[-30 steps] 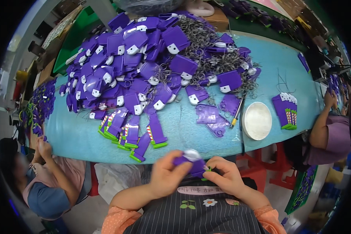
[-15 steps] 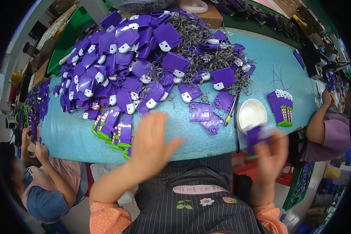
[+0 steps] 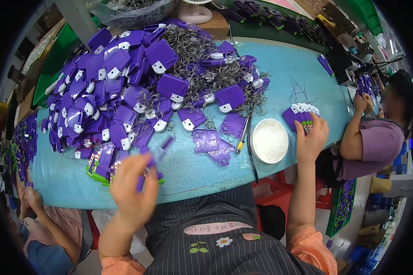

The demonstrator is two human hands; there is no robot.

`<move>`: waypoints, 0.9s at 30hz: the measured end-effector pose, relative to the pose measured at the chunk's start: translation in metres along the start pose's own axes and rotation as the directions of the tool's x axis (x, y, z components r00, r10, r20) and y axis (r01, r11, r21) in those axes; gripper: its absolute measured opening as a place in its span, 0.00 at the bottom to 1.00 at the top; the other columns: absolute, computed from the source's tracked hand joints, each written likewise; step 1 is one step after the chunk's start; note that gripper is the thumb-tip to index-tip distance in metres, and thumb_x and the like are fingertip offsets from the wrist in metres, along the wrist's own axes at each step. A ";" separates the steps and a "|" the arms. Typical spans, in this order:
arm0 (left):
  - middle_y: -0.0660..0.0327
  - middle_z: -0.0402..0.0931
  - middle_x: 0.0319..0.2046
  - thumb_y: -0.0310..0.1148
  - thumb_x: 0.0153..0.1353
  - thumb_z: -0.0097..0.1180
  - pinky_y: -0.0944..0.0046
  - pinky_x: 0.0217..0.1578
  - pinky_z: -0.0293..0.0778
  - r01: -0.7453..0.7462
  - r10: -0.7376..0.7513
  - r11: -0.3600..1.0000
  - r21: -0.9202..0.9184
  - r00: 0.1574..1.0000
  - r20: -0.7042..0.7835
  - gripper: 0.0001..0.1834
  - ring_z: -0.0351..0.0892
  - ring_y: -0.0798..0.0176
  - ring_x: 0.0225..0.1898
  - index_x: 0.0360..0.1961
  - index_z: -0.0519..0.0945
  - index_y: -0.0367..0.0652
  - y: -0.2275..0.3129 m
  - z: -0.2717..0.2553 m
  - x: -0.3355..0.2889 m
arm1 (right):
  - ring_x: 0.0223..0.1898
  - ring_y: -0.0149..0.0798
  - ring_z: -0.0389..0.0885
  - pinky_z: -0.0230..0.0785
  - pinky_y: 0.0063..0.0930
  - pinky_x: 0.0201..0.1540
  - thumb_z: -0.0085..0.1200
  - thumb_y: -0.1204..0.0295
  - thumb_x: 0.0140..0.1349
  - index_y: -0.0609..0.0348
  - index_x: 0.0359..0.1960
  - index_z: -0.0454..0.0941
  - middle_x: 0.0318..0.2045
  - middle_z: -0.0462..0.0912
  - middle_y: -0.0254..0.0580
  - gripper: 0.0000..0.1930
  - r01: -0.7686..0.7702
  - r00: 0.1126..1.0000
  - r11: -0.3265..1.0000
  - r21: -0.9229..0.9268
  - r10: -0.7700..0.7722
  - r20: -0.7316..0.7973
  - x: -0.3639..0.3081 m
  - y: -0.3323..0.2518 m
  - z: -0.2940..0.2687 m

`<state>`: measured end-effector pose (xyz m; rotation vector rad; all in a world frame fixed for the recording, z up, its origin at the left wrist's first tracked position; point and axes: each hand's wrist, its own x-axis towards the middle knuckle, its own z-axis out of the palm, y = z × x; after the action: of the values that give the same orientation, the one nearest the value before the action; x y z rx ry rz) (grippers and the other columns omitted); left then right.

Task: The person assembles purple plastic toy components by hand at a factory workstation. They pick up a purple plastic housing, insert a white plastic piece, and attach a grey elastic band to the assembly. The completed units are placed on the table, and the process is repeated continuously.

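My left hand (image 3: 134, 192), blurred by motion, is closed around a flat purple plastic piece (image 3: 157, 155) near the table's front left. The smear hides most of that piece's shape. Beside it lies a stack of purple pieces with green ends and striped strips (image 3: 105, 158). At the right, my right hand (image 3: 314, 140) has thumb and fingers on either side of a fanned row of purple pieces with white tips (image 3: 291, 116), gripping the near end; its fingers cover part of the row.
A large heap of purple pieces (image 3: 119, 64) with tangled grey metal rings (image 3: 188, 52) fills the back left. Loose purple shells (image 3: 207, 140), a yellow-tipped cutter (image 3: 242, 137) and a round white bowl (image 3: 270, 141) lie mid-table. Co-workers sit at left and right (image 3: 378, 146).
My right hand has carried a purple piece from beside the bowl to the fanned row. My left hand has moved down and closed on a purple piece. The view has shifted.
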<state>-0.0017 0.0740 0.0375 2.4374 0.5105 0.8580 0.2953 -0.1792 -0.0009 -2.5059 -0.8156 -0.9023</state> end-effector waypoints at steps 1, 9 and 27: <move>0.54 0.75 0.32 0.18 0.46 0.56 0.61 0.31 0.71 -0.057 0.057 0.998 -0.005 0.998 -0.023 0.17 0.75 0.56 0.31 0.41 0.76 0.33 0.008 0.001 -0.013 | 0.36 0.44 0.72 0.64 0.33 0.39 0.62 0.71 0.48 0.65 0.41 0.73 0.33 0.74 0.45 0.18 0.000 0.998 1.000 0.021 0.001 -0.063 -0.001 -0.015 -0.007; 0.48 0.74 0.41 0.19 0.42 0.57 0.62 0.32 0.76 -0.214 0.221 0.923 -0.321 0.975 -0.014 0.23 0.79 0.53 0.34 0.44 0.75 0.30 0.030 0.047 -0.057 | 0.47 0.38 0.70 0.63 0.32 0.48 0.68 0.70 0.39 0.66 0.56 0.63 0.47 0.70 0.46 0.39 -0.711 0.567 0.140 0.689 -0.465 0.680 -0.053 -0.160 -0.065; 0.48 0.74 0.43 0.29 0.65 0.42 0.61 0.41 0.77 0.570 -0.681 0.150 -0.808 0.652 0.334 0.15 0.80 0.56 0.39 0.50 0.62 0.33 -0.041 -0.027 -0.093 | 0.56 0.56 0.61 0.58 0.44 0.57 0.64 0.73 0.40 0.66 0.56 0.62 0.58 0.61 0.56 0.38 0.185 0.577 0.525 0.831 -0.742 0.341 -0.049 -0.233 -0.028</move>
<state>-0.0950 0.0695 -0.0116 0.9920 0.7989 0.6059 0.1058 -0.0329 0.0174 -1.7760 -1.7982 0.3264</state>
